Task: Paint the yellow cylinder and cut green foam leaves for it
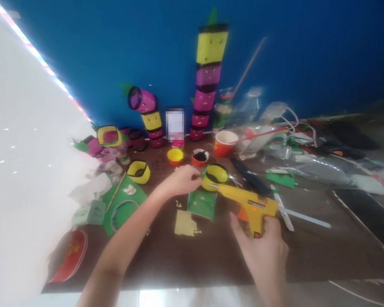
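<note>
My left hand (187, 179) reaches in with fingers closed at the left edge of a yellow cup (223, 182) with a black band around its rim. It looks pinched on the cup's side, where a bit of green shows; the fingertips are blurred. In my right hand (265, 251) is a yellow hot glue gun (256, 204), a clear glue stick (307, 218) poking out of its back. The gun's nozzle points left, at the front of the yellow cup. Just below the cup lies a small green pad (202, 204), with a torn cream paper piece (184, 224) nearby.
Several decorated purple and yellow cup stacks (205, 100) stand against the blue wall. A red paper cup (225, 143) and two small cups are behind my hands. Plastic bottles (326, 170) and clutter cover the right; green sheets (128, 209) and a red fan-like piece (71, 256) lie left.
</note>
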Motion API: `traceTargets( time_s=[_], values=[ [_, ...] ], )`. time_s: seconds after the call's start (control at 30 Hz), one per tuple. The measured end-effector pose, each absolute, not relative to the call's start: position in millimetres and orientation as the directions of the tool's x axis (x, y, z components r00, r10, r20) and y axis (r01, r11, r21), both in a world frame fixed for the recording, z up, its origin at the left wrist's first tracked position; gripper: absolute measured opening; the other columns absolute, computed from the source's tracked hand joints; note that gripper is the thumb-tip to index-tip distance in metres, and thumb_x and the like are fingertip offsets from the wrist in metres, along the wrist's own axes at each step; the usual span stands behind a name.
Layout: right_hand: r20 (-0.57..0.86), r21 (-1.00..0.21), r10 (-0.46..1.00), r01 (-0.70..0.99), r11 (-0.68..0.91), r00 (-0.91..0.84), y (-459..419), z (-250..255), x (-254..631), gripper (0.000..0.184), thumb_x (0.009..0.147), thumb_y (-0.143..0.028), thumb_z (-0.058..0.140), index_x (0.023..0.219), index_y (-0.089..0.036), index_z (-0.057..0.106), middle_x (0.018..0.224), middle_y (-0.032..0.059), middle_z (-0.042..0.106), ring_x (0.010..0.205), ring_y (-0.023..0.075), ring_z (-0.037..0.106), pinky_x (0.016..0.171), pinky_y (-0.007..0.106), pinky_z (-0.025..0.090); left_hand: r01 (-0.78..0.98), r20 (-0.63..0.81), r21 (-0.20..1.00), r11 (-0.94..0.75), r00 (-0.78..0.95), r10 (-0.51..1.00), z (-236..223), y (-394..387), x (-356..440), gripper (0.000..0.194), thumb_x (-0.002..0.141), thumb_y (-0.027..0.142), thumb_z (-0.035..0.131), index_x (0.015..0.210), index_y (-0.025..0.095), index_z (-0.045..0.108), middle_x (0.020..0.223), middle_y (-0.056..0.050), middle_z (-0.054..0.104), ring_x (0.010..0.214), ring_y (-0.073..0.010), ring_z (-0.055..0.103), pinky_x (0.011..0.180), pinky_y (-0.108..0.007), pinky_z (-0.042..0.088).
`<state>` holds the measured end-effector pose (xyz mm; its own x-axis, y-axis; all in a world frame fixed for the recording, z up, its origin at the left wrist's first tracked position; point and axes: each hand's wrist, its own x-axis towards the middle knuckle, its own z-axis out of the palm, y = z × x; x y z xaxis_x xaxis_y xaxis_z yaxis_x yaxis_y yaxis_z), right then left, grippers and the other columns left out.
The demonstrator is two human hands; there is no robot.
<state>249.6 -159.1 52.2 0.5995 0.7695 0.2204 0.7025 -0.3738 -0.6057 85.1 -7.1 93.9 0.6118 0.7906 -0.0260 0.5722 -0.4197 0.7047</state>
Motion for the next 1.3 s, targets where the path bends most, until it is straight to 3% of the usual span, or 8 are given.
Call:
traceTargets(
  time_s=[0.3, 0.6, 0.83, 0.97, 1.13, 1.3],
  values=[
    [0.218, -0.619, 0.739, 0.676, -0.400, 0.638, -155, 37, 238, 0.040, 0.067, -0.056, 0.060, 0.083, -0.022, 0.047, 0.057, 0.0063, 0.061, 0.046, 0.0248, 0.058, 0.042, 0.031, 0.040, 0.564, -0.043, 0.718, -0.408, 0.622, 0.782, 96, -7, 84, 0.029, 0.071, 0.023, 0.043, 0.050, 0.019, 0.025, 0.049, 0.005, 0.027, 0.047, -0.0074, 0.029, 0.046, -0.026, 0.018],
    [0.066, -0.649, 0.708, 0.569, -0.505, 0.703, -150, 41, 228, 0.052, 0.064, -0.059, 0.060, 0.091, -0.016, 0.052, 0.060, 0.0100, 0.063, 0.053, 0.0284, 0.060, 0.048, 0.035, 0.043, 0.617, -0.087, 0.691, -0.378, 0.589, 0.803, 100, -9, 82, 0.029, 0.073, 0.025, 0.042, 0.050, 0.019, 0.026, 0.047, 0.005, 0.029, 0.045, -0.0069, 0.028, 0.045, -0.025, 0.017],
    [-0.004, -0.697, 0.762, 0.545, -0.466, 0.647, -153, 44, 226, 0.044, 0.066, -0.060, 0.058, 0.080, -0.018, 0.057, 0.056, 0.0077, 0.062, 0.052, 0.0266, 0.059, 0.050, 0.034, 0.043, 0.657, -0.019, 0.640, -0.398, 0.532, 0.846, 105, -11, 81, 0.018, 0.074, 0.026, 0.047, 0.059, 0.017, 0.049, 0.059, 0.001, 0.054, 0.053, -0.0101, 0.045, 0.050, -0.022, 0.033],
    [-0.184, -0.761, 0.791, 0.424, -0.490, 0.584, -156, 41, 227, 0.042, 0.067, -0.060, 0.058, 0.077, -0.020, 0.057, 0.054, 0.0055, 0.063, 0.050, 0.0249, 0.060, 0.047, 0.032, 0.043, 0.636, -0.017, 0.657, -0.405, 0.550, 0.835, 102, -9, 81, 0.014, 0.075, 0.023, 0.048, 0.067, 0.016, 0.057, 0.067, -0.002, 0.061, 0.060, -0.0125, 0.053, 0.055, -0.022, 0.040],
    [-0.249, -0.836, 0.738, 0.245, -0.490, 0.627, -163, 41, 226, 0.040, 0.059, -0.055, 0.070, 0.073, -0.021, 0.055, 0.048, 0.0012, 0.062, 0.044, 0.0232, 0.060, 0.047, 0.032, 0.045, 0.588, -0.009, 0.711, -0.386, 0.557, 0.831, 98, -7, 81, 0.012, 0.075, 0.019, 0.047, 0.072, 0.015, 0.058, 0.071, -0.003, 0.064, 0.066, -0.0138, 0.058, 0.058, -0.022, 0.043],
    [-0.280, -0.931, 0.659, -0.031, -0.363, 0.698, -171, 54, 224, 0.038, 0.055, -0.043, 0.078, 0.073, -0.019, 0.055, 0.049, -0.0004, 0.062, 0.044, 0.0178, 0.058, 0.046, 0.028, 0.046, 0.543, -0.019, 0.755, -0.369, 0.579, 0.815, 91, -5, 83, 0.010, 0.073, 0.017, 0.048, 0.071, 0.014, 0.057, 0.067, -0.002, 0.063, 0.061, -0.0127, 0.057, 0.058, -0.022, 0.044]
  ],
)
